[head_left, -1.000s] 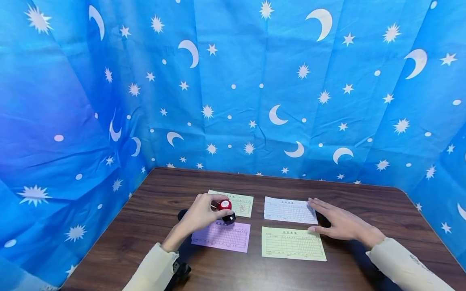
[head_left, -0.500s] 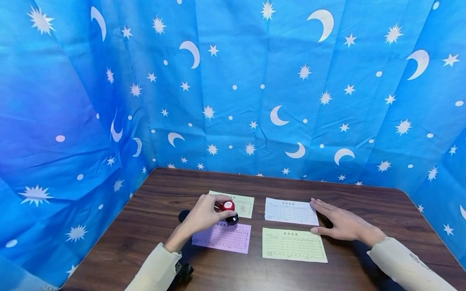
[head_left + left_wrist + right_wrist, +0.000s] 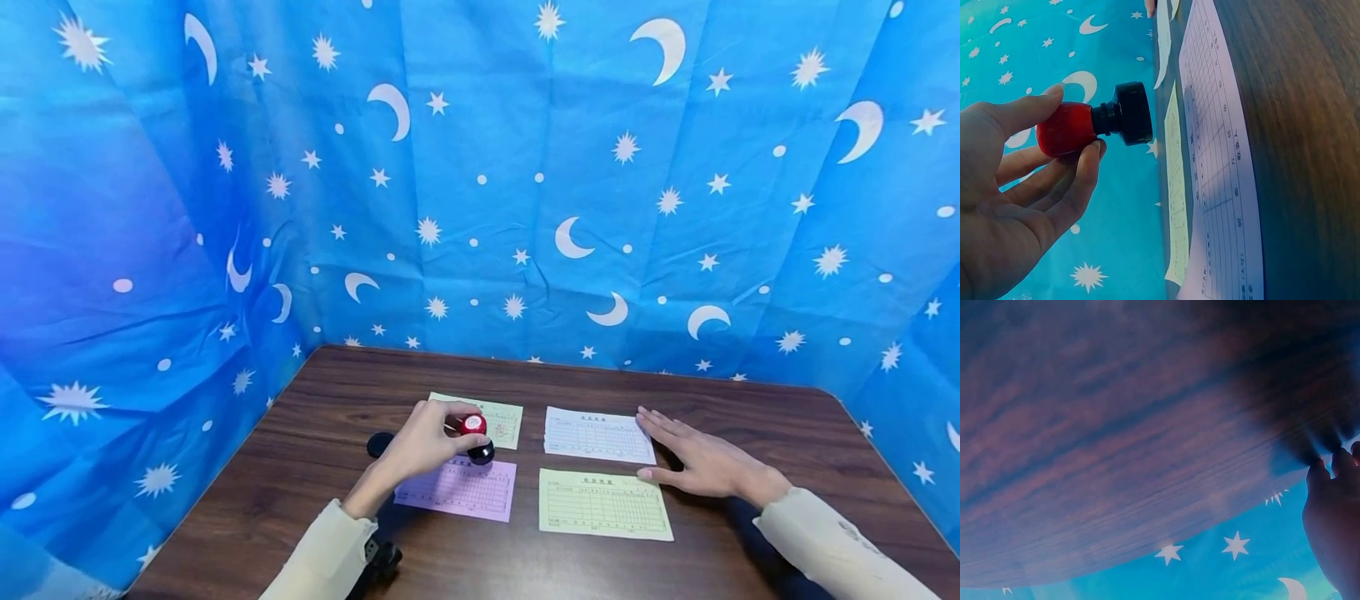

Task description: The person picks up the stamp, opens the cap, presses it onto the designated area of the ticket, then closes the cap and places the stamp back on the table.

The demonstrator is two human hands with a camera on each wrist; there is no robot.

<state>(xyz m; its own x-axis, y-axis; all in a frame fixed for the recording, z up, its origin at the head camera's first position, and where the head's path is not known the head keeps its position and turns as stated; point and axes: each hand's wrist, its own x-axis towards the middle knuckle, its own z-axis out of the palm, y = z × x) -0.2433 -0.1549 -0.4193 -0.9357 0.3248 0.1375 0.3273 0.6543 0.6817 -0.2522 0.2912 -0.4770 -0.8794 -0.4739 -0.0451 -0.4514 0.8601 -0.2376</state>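
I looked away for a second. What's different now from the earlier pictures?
The left hand has shifted slightly to the right, carrying the red-handled stamp with it. Nothing was newly grasped or let go. The right hand, white form, purple form, far green form and near green form look unmoved.

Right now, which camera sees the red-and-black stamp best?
The left wrist view: the stamp shows large, from the side. In the head view it's small, from above; the right wrist view misses it.

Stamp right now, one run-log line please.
left hand: holds stamp | stamp: apart from purple paper | right hand: at white paper
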